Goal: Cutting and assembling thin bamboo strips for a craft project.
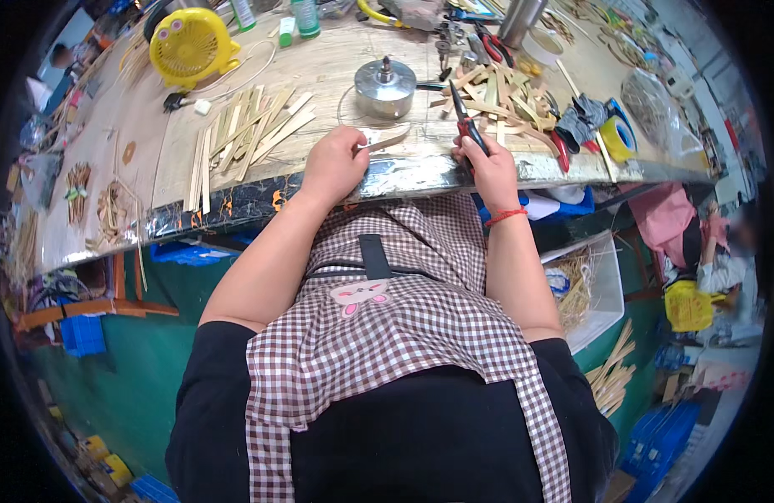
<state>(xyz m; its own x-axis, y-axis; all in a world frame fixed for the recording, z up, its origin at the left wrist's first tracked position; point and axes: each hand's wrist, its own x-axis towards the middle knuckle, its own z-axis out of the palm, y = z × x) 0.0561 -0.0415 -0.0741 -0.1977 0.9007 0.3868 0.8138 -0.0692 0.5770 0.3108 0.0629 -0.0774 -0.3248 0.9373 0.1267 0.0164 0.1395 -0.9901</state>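
My left hand [336, 165] is closed at the table's front edge, pinching a thin bamboo strip [390, 138] whose bent end points right. A pair of long-nosed pliers [462, 116] with red and black handles is gripped in my right hand [490, 170], jaws pointing up and away from me. The jaws are apart from the strip. Just beyond and between my hands stands a round metal burner [384, 90] with a short spout on top; whether it is lit I cannot tell. Flat bamboo strips [251, 130] lie to the left of my left hand.
A pile of short bamboo pieces [508, 99] lies beyond my right hand. Further right are a roll of yellow tape [619, 138] and a dark crumpled cloth [581, 121]. A yellow fan [192, 49] stands far left. Below the table at right is a white bin [600, 289].
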